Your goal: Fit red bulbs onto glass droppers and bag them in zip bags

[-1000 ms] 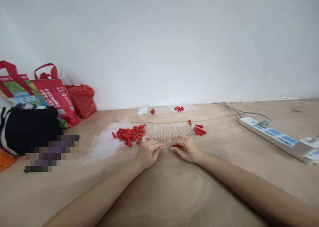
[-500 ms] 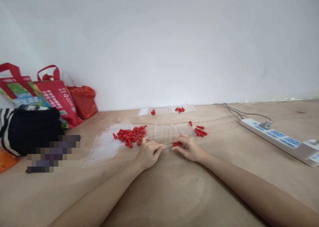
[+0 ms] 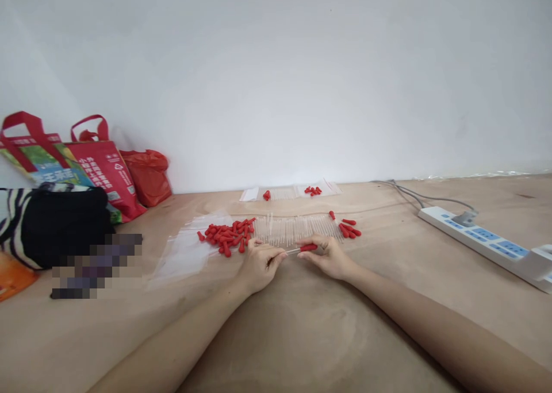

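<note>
My left hand [image 3: 261, 265] pinches the left end of a thin clear tube [image 3: 293, 251]. At the tube's right end is a red rubber bulb [image 3: 308, 247], and my right hand [image 3: 326, 257] is closed on it. Just beyond both hands lies a row of clear tubes [image 3: 282, 230] side by side on the table. A pile of red bulbs [image 3: 226, 236] is to the left of the row, partly on clear plastic bags [image 3: 183, 252]. Several more red bulbs [image 3: 348, 230] lie at the row's right end.
Near the wall lie flat bags [image 3: 282, 193] with red bulbs and tubes. A white power strip [image 3: 487, 241] with grey cables is on the right. At the left stand red shopping bags [image 3: 107, 172], a red plastic bag [image 3: 149, 177] and a black cloth item [image 3: 64, 223].
The view has shifted slightly. More of the red bulb shows between the fingers of my right hand. Both hands stay nearly in place.
</note>
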A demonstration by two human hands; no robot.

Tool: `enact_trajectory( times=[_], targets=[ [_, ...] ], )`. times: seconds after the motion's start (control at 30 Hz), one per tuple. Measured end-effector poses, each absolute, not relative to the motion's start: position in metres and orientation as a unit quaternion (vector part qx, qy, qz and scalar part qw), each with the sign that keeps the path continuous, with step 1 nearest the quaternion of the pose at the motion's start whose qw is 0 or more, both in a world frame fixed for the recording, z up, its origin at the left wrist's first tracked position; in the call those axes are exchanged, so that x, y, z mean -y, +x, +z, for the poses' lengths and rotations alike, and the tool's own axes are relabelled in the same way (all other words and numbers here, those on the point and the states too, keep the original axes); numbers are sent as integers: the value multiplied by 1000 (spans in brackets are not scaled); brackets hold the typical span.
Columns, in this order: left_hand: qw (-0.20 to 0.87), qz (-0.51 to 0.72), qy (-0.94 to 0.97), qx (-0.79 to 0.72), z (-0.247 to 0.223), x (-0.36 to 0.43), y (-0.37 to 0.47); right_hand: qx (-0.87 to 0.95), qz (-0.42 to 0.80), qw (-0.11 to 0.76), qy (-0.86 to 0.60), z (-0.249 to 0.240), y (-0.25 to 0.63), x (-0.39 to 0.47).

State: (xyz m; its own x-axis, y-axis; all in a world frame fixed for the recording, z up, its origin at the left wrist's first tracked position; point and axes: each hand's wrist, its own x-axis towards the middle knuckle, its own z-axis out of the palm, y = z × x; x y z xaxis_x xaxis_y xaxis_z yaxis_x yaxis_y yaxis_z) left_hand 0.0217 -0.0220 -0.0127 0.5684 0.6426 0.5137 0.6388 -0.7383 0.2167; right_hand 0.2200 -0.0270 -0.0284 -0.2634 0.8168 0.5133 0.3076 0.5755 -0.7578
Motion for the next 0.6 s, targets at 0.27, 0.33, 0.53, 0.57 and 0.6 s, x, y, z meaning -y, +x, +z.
enact_trajectory(
  times=[0.27, 0.33, 0.53, 0.57, 0.6],
  targets=[
    [27, 278, 901, -332, -9, 25, 23, 614, 429, 552, -366, -36, 206, 20],
    [33, 279, 904, -323, -8, 27, 22, 596, 410, 572, -387, -35, 211, 12],
    [32, 279, 892, -354, -10, 25, 23, 550, 282, 535, -576, -17, 275, -32],
    [29, 274, 895, -351, -11, 25, 23, 544, 263, 518, -606, -14, 287, -38],
    [27, 269, 898, -347, -11, 24, 23, 534, 245, 506, -631, -10, 297, -43]
  ],
)
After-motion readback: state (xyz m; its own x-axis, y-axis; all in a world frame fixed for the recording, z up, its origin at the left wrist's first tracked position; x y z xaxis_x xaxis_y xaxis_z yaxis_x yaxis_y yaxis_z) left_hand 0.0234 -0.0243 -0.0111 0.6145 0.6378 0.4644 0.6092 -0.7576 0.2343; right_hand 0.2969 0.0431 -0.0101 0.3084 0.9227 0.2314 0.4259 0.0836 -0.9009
